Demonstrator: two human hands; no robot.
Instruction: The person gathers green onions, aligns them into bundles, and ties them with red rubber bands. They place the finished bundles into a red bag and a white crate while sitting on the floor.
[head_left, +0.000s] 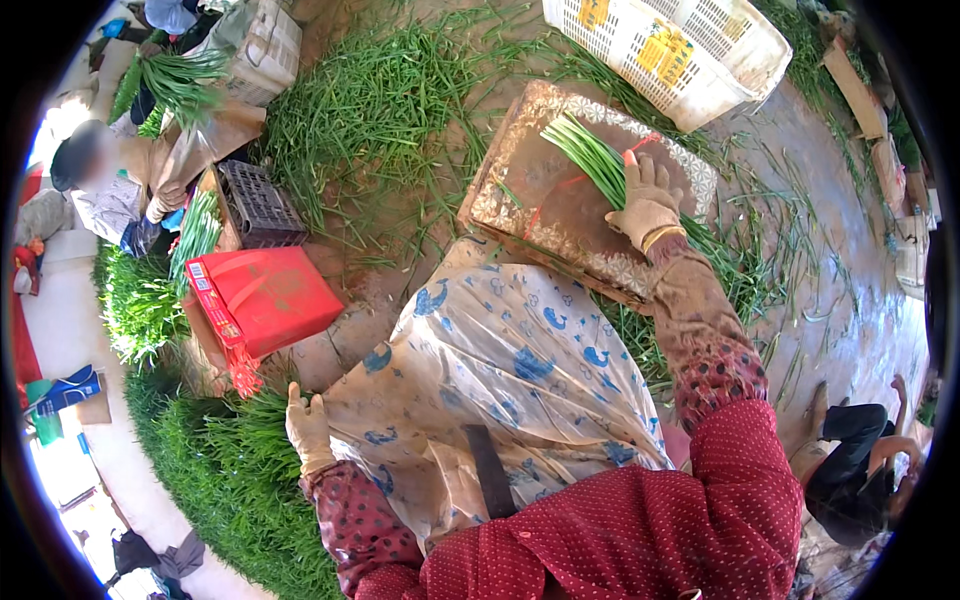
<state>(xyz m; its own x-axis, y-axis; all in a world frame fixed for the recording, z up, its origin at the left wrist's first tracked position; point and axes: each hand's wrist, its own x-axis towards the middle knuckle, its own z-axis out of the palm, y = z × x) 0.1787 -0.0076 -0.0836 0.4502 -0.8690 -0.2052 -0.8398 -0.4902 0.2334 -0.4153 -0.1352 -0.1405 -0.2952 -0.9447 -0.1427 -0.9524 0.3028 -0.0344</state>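
A bunch of long green stalks with pale ends, likely garlic chives (589, 154), lies across a worn low table (555, 217) with a patterned border. My gloved right hand (649, 195) is over the bunch, which passes between thumb and index finger; the palm hides part of it. Strands of red string (551, 196) lie on the tabletop near the stalks. On the left, my gloved left hand (306, 427) has its fingers apart and holds nothing. It is beside a large heap of green stalks (225, 442) and the edge of my plastic apron (480, 360).
A white plastic crate (660, 60) stands beyond the table. Loose greens (375, 97) litter the wet floor. A red bag (266, 300) and dark crate (259, 202) are at left, near a person (112, 180) handling stalks. Someone else (855, 465) sits at lower right.
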